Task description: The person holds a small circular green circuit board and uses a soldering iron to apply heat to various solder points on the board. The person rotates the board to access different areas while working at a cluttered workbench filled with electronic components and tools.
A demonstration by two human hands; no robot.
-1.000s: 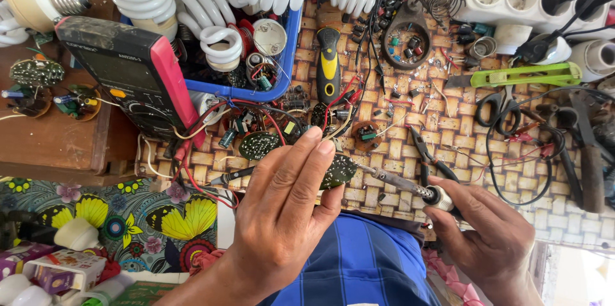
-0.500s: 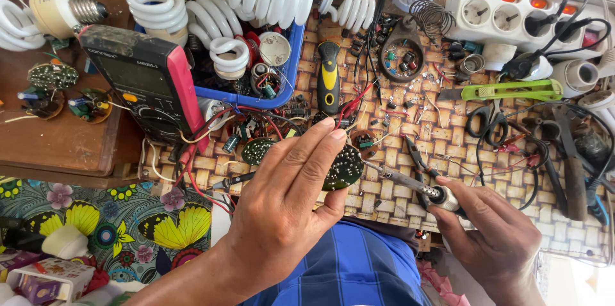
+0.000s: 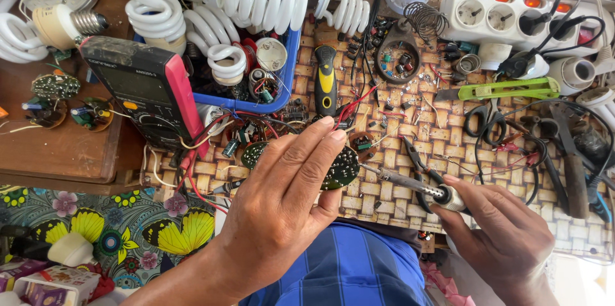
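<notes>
My left hand (image 3: pixel 282 206) grips a round green circuit board (image 3: pixel 341 169) over the woven mat, thumb under it and fingers across its top. My right hand (image 3: pixel 506 242) holds a soldering iron (image 3: pixel 410 183) by its white handle, the metal tip pointing left and touching the board's right edge. A second round board (image 3: pixel 252 152) lies partly hidden behind my left fingers. Red and black probe wires (image 3: pixel 198 152) run from a black and red multimeter (image 3: pixel 144 91) toward the boards.
A blue tray (image 3: pixel 282 88) of spiral lamp tubes sits at the back. Yellow-handled screwdriver (image 3: pixel 325 82), black pliers (image 3: pixel 419 165), scissors (image 3: pixel 487 120), a green utility knife (image 3: pixel 506 90) and a white power strip (image 3: pixel 512 14) lie on the woven mat (image 3: pixel 435 133). Wooden ledge (image 3: pixel 57 146) at left holds small boards.
The view has shifted slightly; my left hand has kept its hold on the board, and the soldering iron tip has stayed at its edge.
</notes>
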